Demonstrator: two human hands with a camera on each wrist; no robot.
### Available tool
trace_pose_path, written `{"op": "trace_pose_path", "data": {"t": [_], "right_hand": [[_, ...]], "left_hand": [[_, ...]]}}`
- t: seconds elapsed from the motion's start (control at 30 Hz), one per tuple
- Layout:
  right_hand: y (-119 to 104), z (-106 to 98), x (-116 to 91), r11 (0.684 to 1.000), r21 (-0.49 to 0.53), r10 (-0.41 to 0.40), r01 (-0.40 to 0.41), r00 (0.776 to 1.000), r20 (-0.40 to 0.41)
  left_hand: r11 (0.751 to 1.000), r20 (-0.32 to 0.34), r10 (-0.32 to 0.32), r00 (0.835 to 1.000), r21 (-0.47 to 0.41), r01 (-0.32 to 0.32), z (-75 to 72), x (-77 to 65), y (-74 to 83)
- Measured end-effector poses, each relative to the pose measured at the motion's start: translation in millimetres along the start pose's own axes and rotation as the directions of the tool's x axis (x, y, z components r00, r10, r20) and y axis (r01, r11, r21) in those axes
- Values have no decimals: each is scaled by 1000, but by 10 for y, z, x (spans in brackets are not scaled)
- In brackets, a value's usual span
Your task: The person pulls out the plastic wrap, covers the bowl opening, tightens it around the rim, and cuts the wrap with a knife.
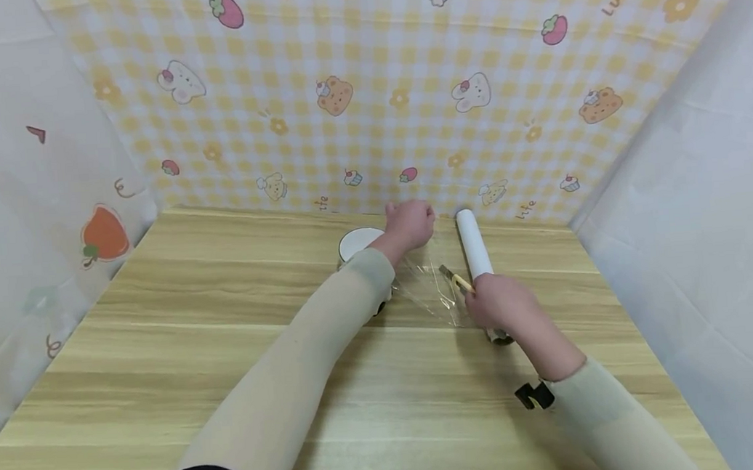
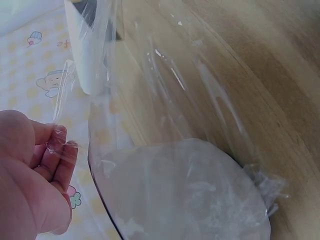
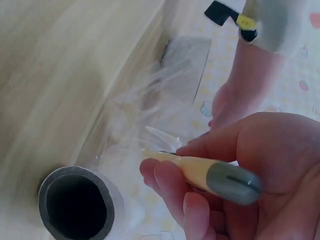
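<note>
A person's right hand [image 1: 502, 303] is gripping a small cutting tool [image 1: 462, 283], its fingers curling around a yellow handle with a grey-green butt. The dark blade is pointing forward and to the left, toward a sheet of clear plastic film [image 1: 436, 296]; whether it is touching the film is hard to tell. The left hand [image 1: 411, 225], reaching farther forward, is pinching an edge of that film between thumb and fingers.

The film is stretching, wrinkled and glinting, between a white roll [image 1: 474, 246] on the right and a round white dish [image 1: 357, 243] on the left. The dish, edged with a thin dark rim, is sitting partly behind the left forearm, film draping over its top. The roll is lying lengthwise beside the right hand, its hollow core showing at the near end.

Everything is resting on a wood-grain table [image 1: 193, 335]. Pale sleeves [image 1: 317, 326] are covering both forearms. Behind, a yellow-checked cloth [image 1: 390, 52] is hanging, printed with bears, strawberries and cupcakes.
</note>
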State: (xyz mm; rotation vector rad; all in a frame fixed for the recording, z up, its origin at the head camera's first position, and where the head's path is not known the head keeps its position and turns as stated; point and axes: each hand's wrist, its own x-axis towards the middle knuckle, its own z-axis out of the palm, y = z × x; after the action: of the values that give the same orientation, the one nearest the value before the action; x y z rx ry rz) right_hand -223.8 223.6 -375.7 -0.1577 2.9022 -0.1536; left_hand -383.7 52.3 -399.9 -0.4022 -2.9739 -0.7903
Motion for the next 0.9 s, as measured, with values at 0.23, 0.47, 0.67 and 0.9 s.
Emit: {"op": "trace_pose_path", "data": {"t": [0.23,0.47,0.67,0.9], "right_hand": [[5,-113,-95,1000,15,3,-4,999,48],[-5,-271,-371,1000,-4,-30,31,991,132],[-5,-332,-544,993,-49,-99,107,986,137],[-7,-370,-698,990,-63,-112,123,981,155]], "left_hand": [[1000,-6,-13,1000,-21,12,-33,-29,-11],[999,-21,-21,1000,-38,20,-48,-35,-29],[1000,-32,-22,999,-19,21,-43,-29,-35],[1000,-32,-27,999,-16,27,-62,-15,-19]]}}
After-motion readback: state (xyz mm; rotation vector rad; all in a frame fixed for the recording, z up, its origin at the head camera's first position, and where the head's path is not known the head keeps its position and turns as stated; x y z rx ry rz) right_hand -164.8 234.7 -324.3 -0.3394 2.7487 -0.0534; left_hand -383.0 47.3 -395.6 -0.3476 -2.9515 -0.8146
